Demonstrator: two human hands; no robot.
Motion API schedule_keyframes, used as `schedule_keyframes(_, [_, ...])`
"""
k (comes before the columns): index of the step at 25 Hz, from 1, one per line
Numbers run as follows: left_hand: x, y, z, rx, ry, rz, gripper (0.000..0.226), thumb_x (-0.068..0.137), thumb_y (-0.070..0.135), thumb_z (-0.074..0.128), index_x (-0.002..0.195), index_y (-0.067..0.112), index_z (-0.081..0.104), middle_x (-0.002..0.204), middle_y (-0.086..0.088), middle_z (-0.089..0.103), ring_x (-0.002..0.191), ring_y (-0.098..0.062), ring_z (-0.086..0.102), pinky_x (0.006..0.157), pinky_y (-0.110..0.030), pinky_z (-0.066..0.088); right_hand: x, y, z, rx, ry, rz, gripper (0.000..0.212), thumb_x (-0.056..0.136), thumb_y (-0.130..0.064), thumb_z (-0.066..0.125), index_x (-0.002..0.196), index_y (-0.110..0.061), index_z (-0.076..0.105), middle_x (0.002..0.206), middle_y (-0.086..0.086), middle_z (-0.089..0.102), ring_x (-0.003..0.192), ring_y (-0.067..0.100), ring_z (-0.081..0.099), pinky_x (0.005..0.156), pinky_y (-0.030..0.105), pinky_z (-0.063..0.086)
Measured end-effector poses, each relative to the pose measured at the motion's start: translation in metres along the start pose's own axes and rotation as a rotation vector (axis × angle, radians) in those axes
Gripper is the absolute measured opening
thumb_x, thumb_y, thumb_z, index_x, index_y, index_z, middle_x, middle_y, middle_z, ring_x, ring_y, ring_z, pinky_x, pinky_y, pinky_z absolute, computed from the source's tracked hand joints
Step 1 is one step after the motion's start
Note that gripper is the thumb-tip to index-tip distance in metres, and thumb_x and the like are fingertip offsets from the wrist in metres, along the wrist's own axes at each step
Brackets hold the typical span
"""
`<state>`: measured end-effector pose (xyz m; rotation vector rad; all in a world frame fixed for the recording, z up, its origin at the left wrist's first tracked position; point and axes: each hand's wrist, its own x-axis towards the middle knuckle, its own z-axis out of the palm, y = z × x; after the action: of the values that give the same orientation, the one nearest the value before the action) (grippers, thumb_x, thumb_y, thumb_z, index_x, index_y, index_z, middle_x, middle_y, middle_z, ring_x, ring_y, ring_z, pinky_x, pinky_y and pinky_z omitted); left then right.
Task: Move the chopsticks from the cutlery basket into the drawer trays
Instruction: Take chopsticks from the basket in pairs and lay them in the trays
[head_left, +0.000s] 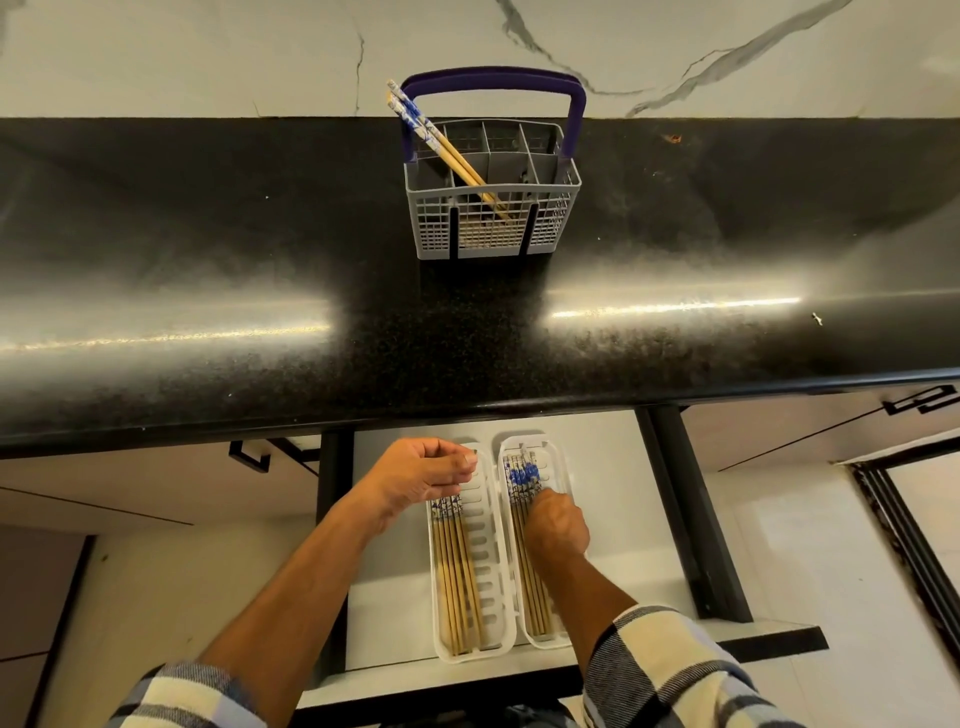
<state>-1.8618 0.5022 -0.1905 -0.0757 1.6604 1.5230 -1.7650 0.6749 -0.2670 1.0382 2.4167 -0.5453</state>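
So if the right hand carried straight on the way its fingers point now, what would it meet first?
Most likely the blue-patterned chopstick tops in the right tray. The right hand points up-left along that tray and looks already at or touching them, though depth is unclear. Beyond them lies the tray's far end wall.

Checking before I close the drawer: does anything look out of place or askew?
Yes: two chopsticks remain in the basket, leaning diagonally over its left rim. The rest lie in the two trays.
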Motion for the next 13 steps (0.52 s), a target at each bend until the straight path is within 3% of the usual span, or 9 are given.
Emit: schedule_keyframes(13, [0.0003, -0.001, 0.0048, -0.009, 0.012, -0.008, 0.033, 0.081, 0.018, 0.078, 0.109, 0.004, 0.07, 0.104, -0.01, 0.077, 0.099, -0.022, 0.073, 0.083, -0.028, 0.059, -0.0053, 0.0046, 0.002, -0.036, -0.011, -0.028, 0.025, 0.098, -0.021, 0.057, 0.121, -0.012, 0.064, 0.118, 0.006, 0.069, 0.107, 0.021, 0.068, 0.091, 0.033, 0.056])
